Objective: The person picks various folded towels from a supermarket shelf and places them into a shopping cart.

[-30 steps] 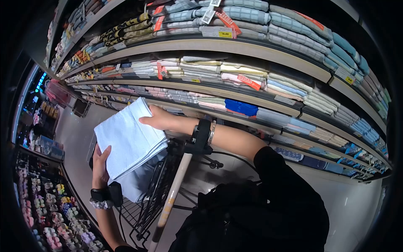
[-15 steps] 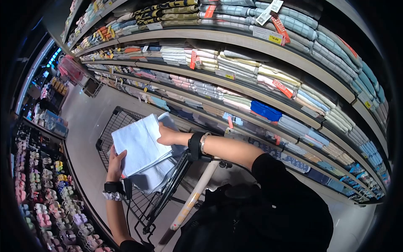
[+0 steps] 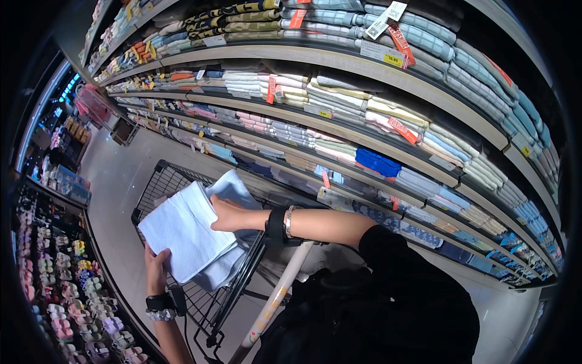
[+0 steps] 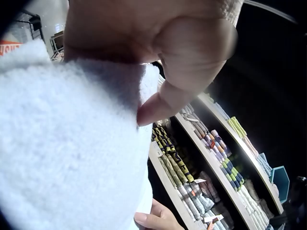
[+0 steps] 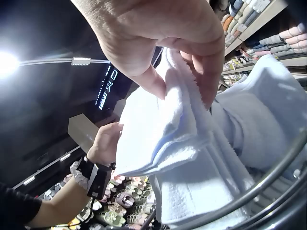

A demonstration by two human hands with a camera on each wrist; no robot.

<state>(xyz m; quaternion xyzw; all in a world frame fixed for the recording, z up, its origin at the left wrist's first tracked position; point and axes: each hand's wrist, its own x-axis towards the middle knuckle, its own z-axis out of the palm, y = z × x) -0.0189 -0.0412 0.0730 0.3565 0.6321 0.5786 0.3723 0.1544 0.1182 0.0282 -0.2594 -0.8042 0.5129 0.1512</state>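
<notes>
Both hands hold a folded pale blue towel (image 3: pixel 188 224) above a black wire shopping cart (image 3: pixel 159 182). My left hand (image 3: pixel 156 270) grips its near left edge, thumb on top and the fingers hidden underneath. On the far right side, my right hand (image 3: pixel 229 215) pinches the folded layers between thumb and fingers, as the right wrist view shows. More pale blue towels (image 5: pixel 259 120) lie in the cart under and behind the held one. In the left wrist view the towel's fluffy face (image 4: pixel 72 153) fills the lower left.
Shelves (image 3: pixel 339 73) of folded towels run along the far side and right, with a bright blue bundle (image 3: pixel 378 161) on one. A rack of slippers (image 3: pixel 73 291) stands at the left. The cart's pale handle bar (image 3: pixel 276 300) crosses close to the body.
The view has shifted, so more of the cart shows than a second ago. Both hands, still gripping the towel, appear lower in the head view, over the towels in the cart.
</notes>
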